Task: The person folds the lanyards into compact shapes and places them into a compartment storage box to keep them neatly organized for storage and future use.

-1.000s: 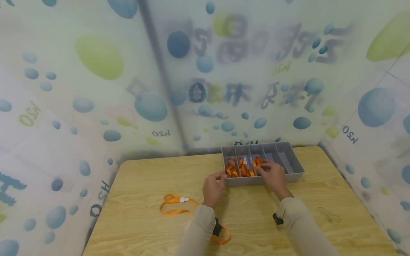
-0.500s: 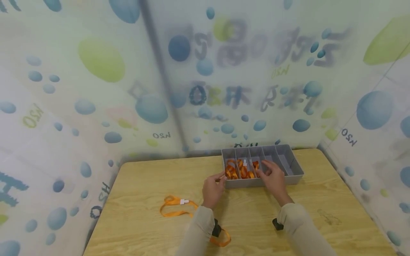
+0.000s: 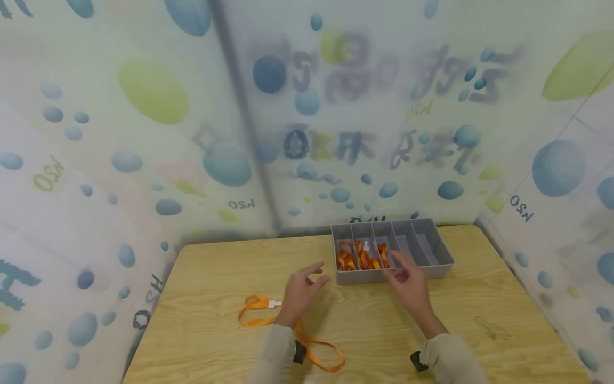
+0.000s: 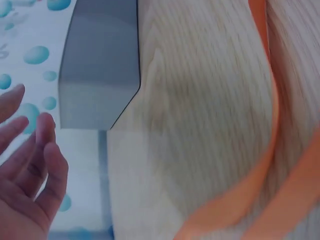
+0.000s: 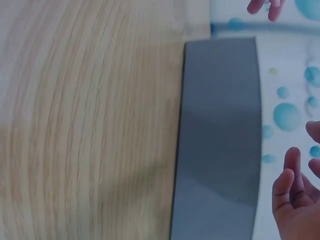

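Wooden table (image 3: 206, 277); left hand (image 3: 300, 293) released, drawn back from gray tray (image 3: 436, 271); right hand (image 3: 411, 285) released, near it.

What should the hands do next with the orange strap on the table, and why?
I'd guess the left hand should pinch the orange strap on the table: that hand holds nothing, and the strap lies close by, outside the gray tray, whose three leftmost compartments hold similar orange straps.
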`<action>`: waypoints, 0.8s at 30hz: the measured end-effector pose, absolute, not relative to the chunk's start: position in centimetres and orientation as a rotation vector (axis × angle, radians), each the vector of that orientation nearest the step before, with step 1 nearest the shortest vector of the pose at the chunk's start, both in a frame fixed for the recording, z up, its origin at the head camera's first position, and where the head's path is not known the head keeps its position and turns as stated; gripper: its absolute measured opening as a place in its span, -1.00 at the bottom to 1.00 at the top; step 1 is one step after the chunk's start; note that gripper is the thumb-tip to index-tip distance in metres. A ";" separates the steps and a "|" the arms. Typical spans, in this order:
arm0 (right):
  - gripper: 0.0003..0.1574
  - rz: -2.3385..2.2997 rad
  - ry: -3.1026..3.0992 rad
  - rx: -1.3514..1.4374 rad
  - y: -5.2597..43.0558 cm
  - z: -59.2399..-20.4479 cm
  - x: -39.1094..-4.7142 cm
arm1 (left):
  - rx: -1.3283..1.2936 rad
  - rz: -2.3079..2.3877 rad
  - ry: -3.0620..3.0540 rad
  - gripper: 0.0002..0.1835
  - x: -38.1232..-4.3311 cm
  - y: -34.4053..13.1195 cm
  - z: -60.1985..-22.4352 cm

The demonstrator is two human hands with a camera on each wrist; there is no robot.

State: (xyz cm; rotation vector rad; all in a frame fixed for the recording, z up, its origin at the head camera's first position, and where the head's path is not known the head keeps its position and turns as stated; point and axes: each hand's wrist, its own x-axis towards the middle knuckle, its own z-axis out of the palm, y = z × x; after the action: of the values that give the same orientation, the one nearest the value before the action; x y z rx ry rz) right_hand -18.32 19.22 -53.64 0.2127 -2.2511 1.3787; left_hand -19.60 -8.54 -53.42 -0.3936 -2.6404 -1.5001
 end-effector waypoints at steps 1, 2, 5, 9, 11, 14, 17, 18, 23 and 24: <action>-0.39 1.388 -2.234 0.220 19.0 -53.5 -18.1 | -0.409 -1.496 -2.644 -0.55 -19.4 -8.8 -53.2; -0.40 1.400 -2.223 0.228 18.5 -53.0 -17.6 | -0.420 -1.490 -2.655 -0.55 -19.3 -9.1 -53.1; -0.44 1.417 -2.202 0.251 17.1 -51.0 -16.2 | -0.460 -1.456 -2.687 -0.55 -18.8 -9.8 -52.6; -0.48 1.434 -2.218 0.308 15.4 -48.7 -14.2 | -0.511 -1.366 -2.708 -0.60 -17.7 -11.0 -52.7; -0.50 1.464 -2.222 0.338 15.1 -48.7 -13.6 | -0.539 -1.333 -2.702 -0.63 -17.2 -11.6 -53.1; -0.50 1.519 -2.234 0.353 14.6 -49.4 -12.9 | -0.535 -1.351 -2.709 -0.64 -16.4 -12.8 -53.8; -0.49 1.594 -2.247 0.329 14.1 -50.9 -12.5 | -0.530 -1.376 -2.716 -0.64 -15.7 -14.0 -54.5; -0.48 1.617 -2.254 0.327 13.9 -51.4 -12.4 | -0.527 -1.389 -2.719 -0.65 -15.5 -14.3 -54.8; -0.50 1.748 -2.283 0.383 12.8 -53.4 -11.8 | -0.566 -1.449 -2.758 -0.65 -14.7 -16.0 -56.0; -0.51 1.768 -2.297 0.398 12.5 -53.7 -11.6 | -0.579 -1.469 -2.777 -0.64 -14.6 -16.3 -56.2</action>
State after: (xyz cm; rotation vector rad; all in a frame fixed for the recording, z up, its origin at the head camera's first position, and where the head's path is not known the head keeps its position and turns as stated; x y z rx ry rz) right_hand -11.63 12.48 -53.67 0.3980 -2.2973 1.7680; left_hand -14.59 -16.31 -56.19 -0.5790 -2.7775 -1.4693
